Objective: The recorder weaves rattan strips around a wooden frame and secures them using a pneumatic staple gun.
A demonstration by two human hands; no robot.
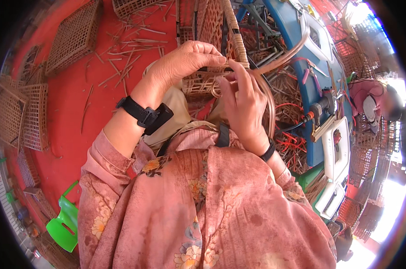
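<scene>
Between my legs stands a woven cane basket (210, 22), its wrapped rim (235, 33) running away from me. My left hand (185, 60) reaches across its near end, with thumb and forefinger pinched together on a thin cane strip. Close by, my right hand (245, 101) has its fingers bent around the strip, fingertips almost meeting the left ones. A small loop of strip shows by the right thumb. Long brown strips (286, 61) trail past the right hand, up to the right and down along the wrist. The exact grip point is partly hidden by the fingers.
Cane offcuts (136, 49) litter the red floor. Finished-looking baskets (75, 38) stand at the left, near a green plastic stool (64, 224). At the right, a blue table (317, 143) holds a power tool (321, 107), pink-handled scissors (311, 74) and white frames. Another person (371, 101) sits beyond.
</scene>
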